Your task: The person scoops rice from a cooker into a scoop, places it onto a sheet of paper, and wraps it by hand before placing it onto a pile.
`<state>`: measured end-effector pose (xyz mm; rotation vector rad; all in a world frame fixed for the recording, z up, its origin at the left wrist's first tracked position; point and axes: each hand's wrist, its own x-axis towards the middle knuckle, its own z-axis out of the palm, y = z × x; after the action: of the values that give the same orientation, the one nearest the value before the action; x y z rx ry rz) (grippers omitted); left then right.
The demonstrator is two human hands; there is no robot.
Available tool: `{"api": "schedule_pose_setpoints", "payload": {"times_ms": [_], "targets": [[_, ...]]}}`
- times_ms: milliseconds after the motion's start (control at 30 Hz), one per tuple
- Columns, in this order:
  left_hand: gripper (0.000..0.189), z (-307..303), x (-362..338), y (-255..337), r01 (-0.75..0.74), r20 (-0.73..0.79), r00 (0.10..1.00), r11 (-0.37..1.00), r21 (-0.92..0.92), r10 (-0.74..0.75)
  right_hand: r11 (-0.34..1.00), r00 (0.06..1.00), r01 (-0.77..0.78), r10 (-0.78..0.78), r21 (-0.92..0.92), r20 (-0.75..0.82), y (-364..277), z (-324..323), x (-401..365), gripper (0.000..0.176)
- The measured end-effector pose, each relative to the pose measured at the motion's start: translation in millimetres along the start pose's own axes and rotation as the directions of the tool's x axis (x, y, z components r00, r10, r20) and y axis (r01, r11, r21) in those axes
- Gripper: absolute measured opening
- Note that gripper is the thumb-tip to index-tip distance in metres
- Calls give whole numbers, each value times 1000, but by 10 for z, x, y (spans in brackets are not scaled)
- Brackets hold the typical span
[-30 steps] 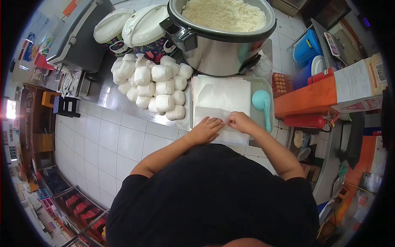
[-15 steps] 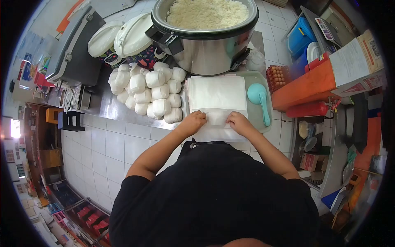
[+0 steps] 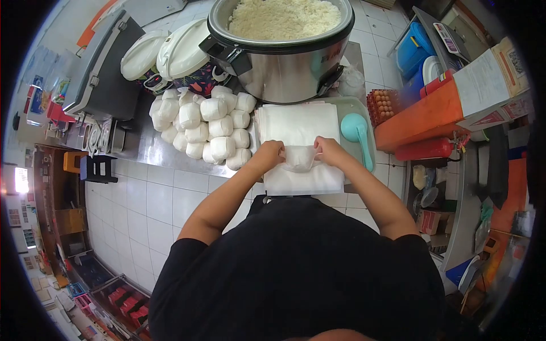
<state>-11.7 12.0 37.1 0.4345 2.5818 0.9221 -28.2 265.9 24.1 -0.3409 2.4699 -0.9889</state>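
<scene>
A white paper packet [image 3: 300, 158], its contents hidden, sits over a stack of white wrapping paper [image 3: 290, 122]. At its left end, the fingers of my left hand [image 3: 270, 156] pinch the paper. My right hand [image 3: 330, 152] grips the other end the same way. To the left is a pile of finished-looking white paper packets [image 3: 222, 148], several of them stacked together. A turquoise rice scoop [image 3: 355, 131] lies on the grey-green tray [image 3: 331, 102] right of the paper. Beyond the paper stands a large rice cooker [image 3: 284, 71] filled with cooked white rice [image 3: 284, 20].
Two lidded, flower-patterned pots [image 3: 196, 82] stand behind the packets on the steel table [image 3: 156, 153]. A grey cooler box [image 3: 111, 62] is at far left. On the right are an egg tray [image 3: 381, 105], an orange panel [image 3: 421, 116] and a fire extinguisher [image 3: 424, 149].
Both hands have moved slightly away from my body, lifting the packet's ends. The packet now stands out as a rounder shape, with its paper ends gathered.
</scene>
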Motion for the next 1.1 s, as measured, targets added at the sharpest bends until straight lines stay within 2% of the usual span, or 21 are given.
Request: {"api": "schedule_pose_setpoints", "payload": {"times_ms": [33, 100, 167, 200, 233, 267, 300, 333, 400, 467, 500, 533, 600, 667, 700, 800, 900, 967, 1033, 1067, 1100], "targets": [[24, -10, 1, 39, -52, -105, 993, 997, 57, 58, 1000, 1000, 1, -1, -6, 0, 24, 23, 63, 19], [25, -8, 17, 62, -97, -201, 972, 988, 119, 120, 916, 921, 166, -276, -364, -275, 21, 103, 160, 25], [17, 34, 41, 30, -263, -367, 862, 927, 267, 350, 878, 933, 186, -299, -441, -201, 16, 51, 196, 27], [17, 61, 34, 14, -259, -363, 866, 929, 263, 344, 832, 940, 210, -316, -513, -128, 19, 57, 188, 30], [13, 72, 45, 1, -166, -178, 965, 973, 158, 194, 834, 941, 210, -315, -511, -126, 14, 79, 182, 30], [8, 77, 62, -5, -50, 29, 998, 996, 75, 48, 863, 986, 153, -169, -481, 9, 0, 84, 187, 28], [8, 115, 54, -4, -53, 26, 998, 996, 78, 51, 883, 989, 88, -23, -462, 146, -1, 74, 218, 26], [8, 193, -1, 4, 17, -45, 999, 1000, 15, -16, 881, 990, 90, -26, -465, 141, 20, 104, 202, 26], [8, 356, -157, 17, 83, -113, 990, 995, -52, -88, 970, 996, -92, 94, -223, -4, 54, 259, 21, 22], [13, 488, -298, 14, -43, -287, 958, 994, -100, 13, 990, 998, -60, 64, -126, 23, -5, 170, -89, 18], [15, 492, -351, 10, -181, -326, 936, 976, -118, 134, 968, 979, -199, 187, 154, 86, 38, 144, -97, 17], [15, 475, -362, -20, -176, -319, 939, 977, -123, 129, 846, 940, -340, 289, 412, 182, 79, 154, -118, 15], [18, 356, -293, -76, -161, -110, 982, 984, -79, 152, 799, 929, -370, 306, 474, 209, 78, 131, -92, 11], [24, 192, -122, -163, -165, 67, 984, 986, -13, 165, 907, 935, -347, 314, 238, 164, -24, 46, -32, 18], [22, 182, -32, -197, -237, 66, 970, 971, 38, 234, 961, 959, -268, 261, 63, 108, -36, 46, -10, 25], [18, 231, 130, -239, -317, 56, 947, 948, 37, 315, 974, 977, -199, 206, -109, 59, -37, 115, 32, 25], [14, 247, 196, -255, -281, 49, 958, 959, -25, 282, 994, 997, -74, 72, -82, -29, 83, 199, 26, 26], [13, 238, 239, -233, -231, 61, 971, 973, -27, 232, 991, 992, -126, 125, -34, -33, 88, 206, 4, 25], [21, 151, 308, -123, -154, 232, 966, 978, 142, 118, 985, 984, -171, 171, 12, -40, 73, 222, -7, 25], [21, 101, 317, -68, -157, 229, 966, 977, 143, 122, 987, 987, -158, 157, -31, -35, 59, 216, -4, 25], [30, 21, 315, 17, -25, 209, 978, 996, 84, 7, 987, 989, -144, 142, -75, -29, 60, 207, 4, 25]]}}
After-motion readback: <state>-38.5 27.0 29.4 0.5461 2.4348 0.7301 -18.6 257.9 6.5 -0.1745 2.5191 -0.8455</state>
